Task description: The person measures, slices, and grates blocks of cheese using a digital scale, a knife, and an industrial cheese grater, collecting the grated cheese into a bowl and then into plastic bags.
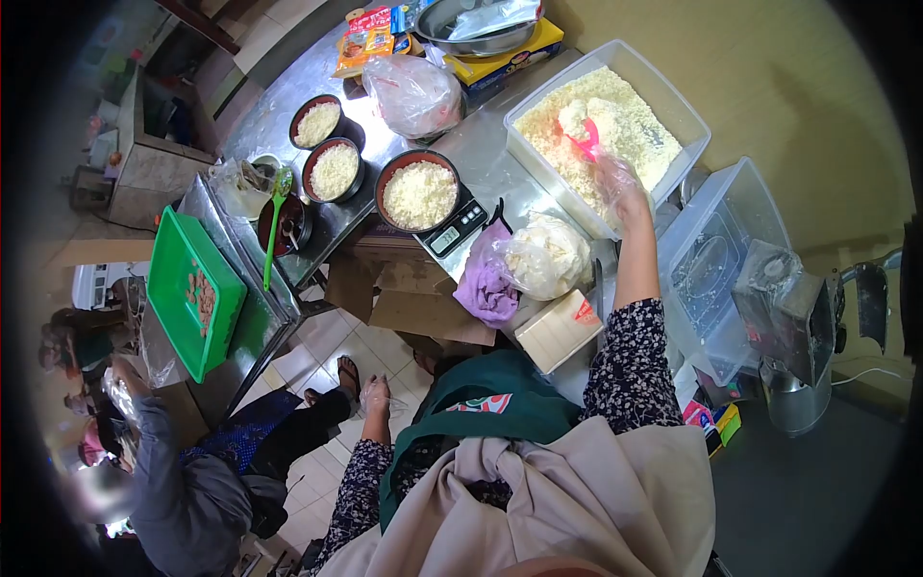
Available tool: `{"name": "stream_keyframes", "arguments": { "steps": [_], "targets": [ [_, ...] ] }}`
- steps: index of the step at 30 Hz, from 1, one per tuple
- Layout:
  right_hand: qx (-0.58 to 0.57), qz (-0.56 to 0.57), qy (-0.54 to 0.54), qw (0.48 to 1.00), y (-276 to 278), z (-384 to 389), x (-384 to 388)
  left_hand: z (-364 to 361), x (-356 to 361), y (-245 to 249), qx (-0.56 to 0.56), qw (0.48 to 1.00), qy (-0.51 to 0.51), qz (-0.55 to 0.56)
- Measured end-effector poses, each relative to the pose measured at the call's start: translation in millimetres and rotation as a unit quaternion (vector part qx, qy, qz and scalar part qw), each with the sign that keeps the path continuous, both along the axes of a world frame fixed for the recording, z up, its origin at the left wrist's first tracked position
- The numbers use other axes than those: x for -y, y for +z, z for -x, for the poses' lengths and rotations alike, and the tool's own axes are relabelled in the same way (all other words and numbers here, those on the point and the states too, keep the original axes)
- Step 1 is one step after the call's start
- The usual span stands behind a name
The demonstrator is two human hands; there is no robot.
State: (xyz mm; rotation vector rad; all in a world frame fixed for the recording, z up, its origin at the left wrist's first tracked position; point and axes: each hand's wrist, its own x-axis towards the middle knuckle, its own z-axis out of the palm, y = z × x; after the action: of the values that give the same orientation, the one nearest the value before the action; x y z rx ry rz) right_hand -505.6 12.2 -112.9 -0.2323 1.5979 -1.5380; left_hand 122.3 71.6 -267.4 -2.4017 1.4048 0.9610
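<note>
A pink scoop (584, 144) is being gripped by the gloved right hand (620, 185) over white crumbs inside the clear tub (688, 113). The left hand (375, 396) is being held loosely open, empty, beside the hip.

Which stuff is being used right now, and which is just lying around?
In use: right hand, pink scoop, clear tub of white shreds, filled bowl, digital scale.
Lying about: green tray, purple bag, metal bowl, snack packets.
</note>
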Motion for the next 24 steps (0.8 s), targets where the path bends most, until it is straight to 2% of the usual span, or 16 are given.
{"name": "stream_keyframes", "arguments": {
  "steps": [4,8,10,11,12,15,19,21,22,24],
  "targets": [
    [-0.011,0.031,0.011,0.999,1,-1,-5,5,2,-18,-0.046,0.998,0.029,0.012],
    [-0.081,-0.033,0.002,0.996,6,4,-7,23,7,2,-0.054,0.998,0.028,0.0],
    [-0.12,-0.061,0.005,0.991,-2,11,-4,13,4,-13,-0.054,0.998,0.02,0.009],
    [-0.374,-0.131,0.034,0.917,-10,12,0,7,2,-23,-0.054,0.998,0.012,0.017],
    [-0.599,-0.194,0.059,0.775,-17,13,-1,8,2,-16,-0.053,0.998,0.009,0.016],
    [-0.532,-0.259,0.113,0.798,3,16,-3,28,7,18,-0.022,1.0,-0.014,-0.014],
    [-0.514,-0.252,0.105,0.813,13,14,13,27,4,26,-0.008,0.999,-0.02,-0.039],
    [-0.584,-0.223,0.139,0.768,5,11,31,20,0,16,-0.022,0.999,-0.015,-0.042],
    [-0.584,-0.223,0.138,0.768,7,12,36,18,-1,10,-0.035,0.999,-0.003,-0.033],
    [-0.55,-0.344,0.172,0.741,11,17,42,15,-1,8,-0.046,0.999,0.009,-0.024]
  ]
}}
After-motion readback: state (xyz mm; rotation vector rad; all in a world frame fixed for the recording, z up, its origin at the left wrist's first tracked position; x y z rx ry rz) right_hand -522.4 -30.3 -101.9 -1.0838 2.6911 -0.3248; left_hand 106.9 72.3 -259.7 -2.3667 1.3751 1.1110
